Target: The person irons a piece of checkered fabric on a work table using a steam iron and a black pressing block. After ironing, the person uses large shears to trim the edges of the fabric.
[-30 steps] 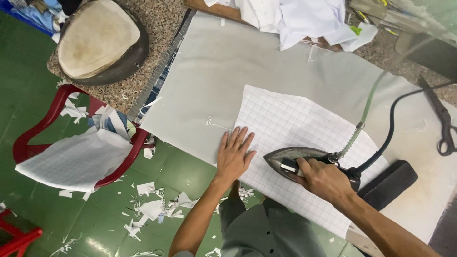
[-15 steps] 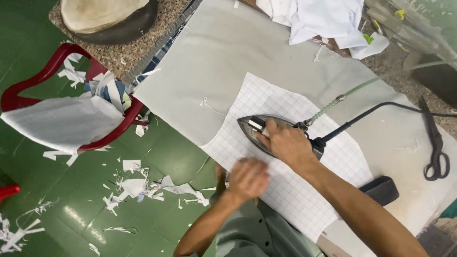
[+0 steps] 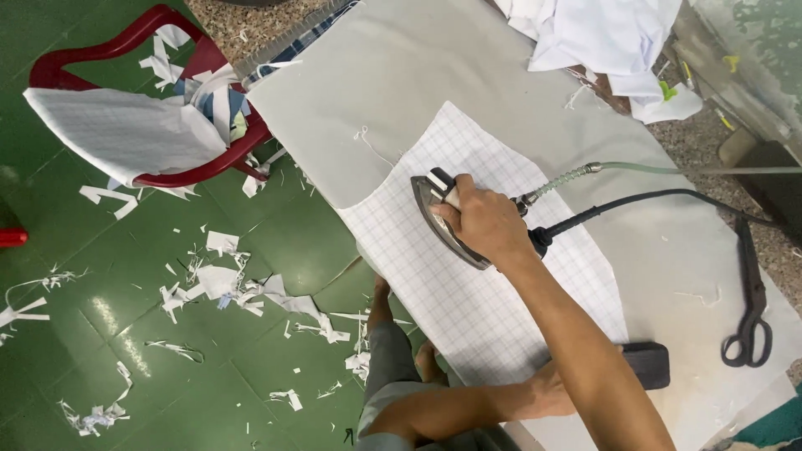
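My right hand (image 3: 484,221) grips the handle of a steam iron (image 3: 428,209), which lies flat on a white checked piece of fabric (image 3: 468,309). The fabric is spread on the grey padded ironing table (image 3: 418,75), and its near edge hangs over the table's front. A green hose (image 3: 568,177) and a black cord (image 3: 635,205) run from the iron's rear to the right. My left forearm reaches in from below. My left hand (image 3: 553,389) lies at the fabric's near right part, mostly hidden under my right forearm.
A black pad (image 3: 650,364) lies by the fabric's right corner and black scissors (image 3: 749,321) near the table's right edge. White garments (image 3: 610,33) are piled at the back. A red plastic chair (image 3: 109,52) with cloth (image 3: 117,134) stands left. Paper scraps (image 3: 217,284) litter the green floor.
My right hand has pushed the iron leftward across the checked fabric. My left hand has left the fabric's near edge and moved right, under my right forearm. The camera has shifted.
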